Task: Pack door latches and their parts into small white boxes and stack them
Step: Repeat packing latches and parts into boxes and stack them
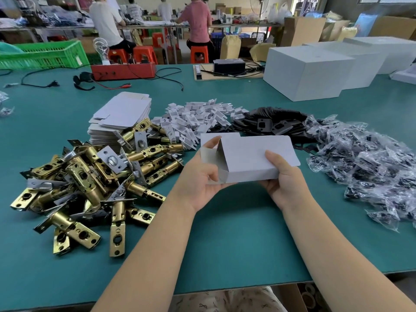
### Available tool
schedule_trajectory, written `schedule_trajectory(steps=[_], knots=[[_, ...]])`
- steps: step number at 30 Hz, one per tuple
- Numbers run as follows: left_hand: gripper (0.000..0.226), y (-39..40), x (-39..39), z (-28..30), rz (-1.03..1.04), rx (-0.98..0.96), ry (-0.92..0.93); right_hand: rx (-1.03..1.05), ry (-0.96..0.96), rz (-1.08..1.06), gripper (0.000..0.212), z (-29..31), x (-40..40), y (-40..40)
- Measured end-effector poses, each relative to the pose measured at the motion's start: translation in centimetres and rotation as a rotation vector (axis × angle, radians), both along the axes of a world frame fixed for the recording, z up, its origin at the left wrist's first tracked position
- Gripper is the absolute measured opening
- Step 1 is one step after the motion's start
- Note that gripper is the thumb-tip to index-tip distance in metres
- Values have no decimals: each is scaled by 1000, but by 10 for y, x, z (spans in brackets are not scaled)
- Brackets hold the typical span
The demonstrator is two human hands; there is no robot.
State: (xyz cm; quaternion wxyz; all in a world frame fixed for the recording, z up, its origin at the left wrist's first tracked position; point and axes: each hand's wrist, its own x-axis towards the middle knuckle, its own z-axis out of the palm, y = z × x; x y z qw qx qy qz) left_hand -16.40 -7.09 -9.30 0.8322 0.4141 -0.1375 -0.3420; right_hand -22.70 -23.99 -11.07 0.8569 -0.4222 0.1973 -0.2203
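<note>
I hold a small white box [249, 158] above the green table [225, 233], its left end open with flaps spread. My left hand [200, 183] grips that open end from below, fingers at the flaps. My right hand [281, 176] grips the right part, thumb on top. A heap of brass door latches [90, 181] lies to the left. Behind it stands a stack of flat white box blanks [121, 118]. White card inserts [198, 118], black strike plates [270, 122] and clear bags of small black parts [364, 163] lie in a row beyond the box.
Large white cartons [315, 70] stand at the back right. A red tester box [123, 70] with cables, a black device [228, 65] and a green crate [42, 55] sit at the far edge. People sit at another bench behind. The table's near edge runs just before my body.
</note>
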Motion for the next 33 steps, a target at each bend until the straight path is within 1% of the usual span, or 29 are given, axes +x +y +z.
schedule_trajectory(steps=[2,4,8,11,13,14,16,18,20,22,24,26,27,29,31,33], knots=[[78,-1,-1,0,79,208,-146,-46,-6,0,18,0,-1,-1],[74,-2,-3,0,132,291,-218,-93,-8,-2,19,1,-1,-2],[50,-4,-7,0,171,286,-198,-155,-6,-2,18,0,-3,-2],[35,-6,-7,0,239,292,-204,-175,-13,-5,21,0,-3,-1],[23,-6,-8,0,234,222,-147,-142,-25,-3,25,1,-4,-1],[24,-5,-8,2,193,154,-93,-110,-34,3,27,2,-4,-1],[36,-1,-7,2,104,41,-17,-56,-51,25,33,3,-5,-3],[40,0,-7,2,64,49,-48,-50,-49,42,39,3,-6,-4],[39,-2,-7,2,72,100,-127,-70,-42,51,40,3,-7,-5],[46,-3,-8,2,112,178,-229,-108,-42,52,41,3,-7,-5],[60,-3,-9,0,230,291,-340,-155,-38,37,42,4,-6,-3],[69,-5,-11,-4,405,376,-491,-180,-42,18,41,3,-5,-3],[67,-6,-12,-5,491,402,-572,-188,-43,12,40,2,-5,-3],[49,-5,-14,-6,624,475,-685,-195,-49,10,35,1,-4,-3],[24,-5,-14,-7,626,530,-720,-198,-56,3,33,0,-4,-3],[10,-6,-13,-8,560,564,-724,-202,-58,-13,41,1,-4,-4]])
